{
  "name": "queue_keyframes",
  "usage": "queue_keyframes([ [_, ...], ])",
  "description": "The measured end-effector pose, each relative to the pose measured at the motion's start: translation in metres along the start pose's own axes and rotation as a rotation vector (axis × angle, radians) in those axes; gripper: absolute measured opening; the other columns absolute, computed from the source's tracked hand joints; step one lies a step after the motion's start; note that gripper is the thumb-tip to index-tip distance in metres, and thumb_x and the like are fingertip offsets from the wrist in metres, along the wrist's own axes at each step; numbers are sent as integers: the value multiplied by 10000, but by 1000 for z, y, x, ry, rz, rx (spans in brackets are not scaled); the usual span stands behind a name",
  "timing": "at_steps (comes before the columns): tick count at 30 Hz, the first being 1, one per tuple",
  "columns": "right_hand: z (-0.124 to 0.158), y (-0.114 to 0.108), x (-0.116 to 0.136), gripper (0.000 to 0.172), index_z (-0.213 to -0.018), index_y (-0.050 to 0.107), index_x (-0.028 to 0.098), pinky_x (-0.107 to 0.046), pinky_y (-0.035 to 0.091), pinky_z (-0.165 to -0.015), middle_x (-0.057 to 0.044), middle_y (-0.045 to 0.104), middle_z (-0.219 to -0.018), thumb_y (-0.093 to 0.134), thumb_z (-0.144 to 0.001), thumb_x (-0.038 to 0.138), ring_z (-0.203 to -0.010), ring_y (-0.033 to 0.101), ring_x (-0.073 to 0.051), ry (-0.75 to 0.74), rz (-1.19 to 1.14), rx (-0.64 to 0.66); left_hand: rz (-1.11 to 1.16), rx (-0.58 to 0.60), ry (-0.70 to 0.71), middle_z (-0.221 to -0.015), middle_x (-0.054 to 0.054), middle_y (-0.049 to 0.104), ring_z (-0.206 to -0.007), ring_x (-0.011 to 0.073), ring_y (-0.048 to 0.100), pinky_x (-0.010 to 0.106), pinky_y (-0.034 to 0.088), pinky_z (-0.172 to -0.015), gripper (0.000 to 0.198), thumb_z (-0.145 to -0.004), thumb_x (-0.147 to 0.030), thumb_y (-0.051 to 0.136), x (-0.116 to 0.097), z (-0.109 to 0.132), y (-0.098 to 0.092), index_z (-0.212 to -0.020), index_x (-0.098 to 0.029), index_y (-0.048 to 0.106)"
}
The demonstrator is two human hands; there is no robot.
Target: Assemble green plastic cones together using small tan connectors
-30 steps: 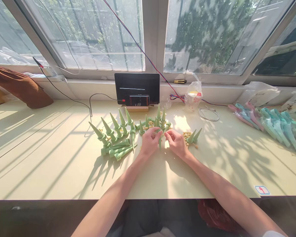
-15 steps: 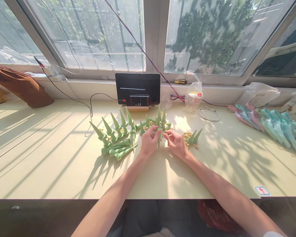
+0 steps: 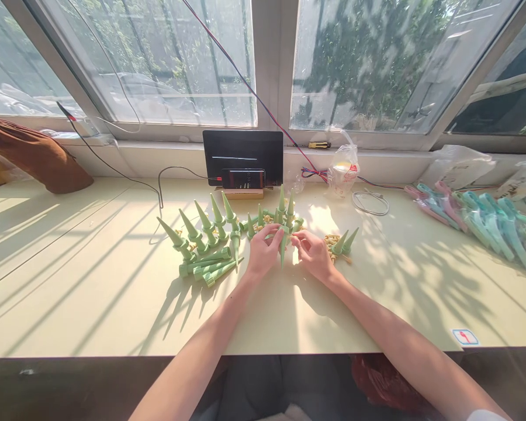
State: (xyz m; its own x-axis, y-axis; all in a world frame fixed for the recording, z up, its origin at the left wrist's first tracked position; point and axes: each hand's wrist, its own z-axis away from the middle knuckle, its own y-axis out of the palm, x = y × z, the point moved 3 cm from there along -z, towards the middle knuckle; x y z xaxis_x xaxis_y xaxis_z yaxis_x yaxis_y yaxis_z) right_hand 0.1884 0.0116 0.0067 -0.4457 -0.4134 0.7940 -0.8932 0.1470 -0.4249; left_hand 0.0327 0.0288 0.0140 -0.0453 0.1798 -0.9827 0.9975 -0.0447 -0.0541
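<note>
My left hand (image 3: pixel 262 255) pinches a green plastic plant watering spike (image 3: pixel 283 250) with its tip pointing down. Close by on the right, my right hand (image 3: pixel 312 252) has thumb and fingertips drawn together beside the spike's upper part; whatever they hold is too small to make out. Several upright green spikes (image 3: pixel 204 217) stand in a slanting row to the left, with other spikes (image 3: pixel 219 270) lying in front of them. Behind my hands is a cluster of green pieces. A pile of small yellowish parts (image 3: pixel 332 240) lies beyond my right hand, with two green cones (image 3: pixel 345 242) next to it.
A phone (image 3: pixel 244 178) leans on a stand before a black tablet (image 3: pixel 243 152) at the window. To the right are a bagged cup (image 3: pixel 343 169), a coiled cable (image 3: pixel 370 203) and pastel plastic tools (image 3: pixel 486 219). A brown bag (image 3: pixel 39 155) lies far left.
The view has shifted slightly. My right fingertips sit a little farther from the spike; my left hand keeps its hold on it.
</note>
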Motion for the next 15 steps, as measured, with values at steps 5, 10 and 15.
queue_keyframes([
  [5, 0, 0, 0, 357, -917, 628, 164, -272, 441, -523, -42, 637, -704, 489, -960, 489, -530, 554, -151, 7, -13, 6, -40, 13, 6, -741, 13, 627, -477, 111, 562, 240, 464, -467, 399, -856, -543, 627, 0, 1, 0, -1053, -197, 661],
  [10, 0, 0, -1, 354, -889, 622, 174, -264, 431, -515, -43, 640, -713, 487, -962, 493, -539, 558, -150, -4, -13, 8, -61, 29, 18, -626, -26, 559, -425, 106, 496, 242, 411, -432, 353, -867, -532, 610, -4, 2, 1, -1004, -208, 636],
  [15, 0, 1, -2, 376, -865, 614, 180, -264, 414, -511, -39, 635, -689, 470, -963, 513, -527, 547, -149, -9, -6, 14, -73, 26, 22, -622, -27, 557, -432, 115, 503, 251, 410, -442, 333, -866, -529, 609, -4, 2, 0, -977, -215, 625],
])
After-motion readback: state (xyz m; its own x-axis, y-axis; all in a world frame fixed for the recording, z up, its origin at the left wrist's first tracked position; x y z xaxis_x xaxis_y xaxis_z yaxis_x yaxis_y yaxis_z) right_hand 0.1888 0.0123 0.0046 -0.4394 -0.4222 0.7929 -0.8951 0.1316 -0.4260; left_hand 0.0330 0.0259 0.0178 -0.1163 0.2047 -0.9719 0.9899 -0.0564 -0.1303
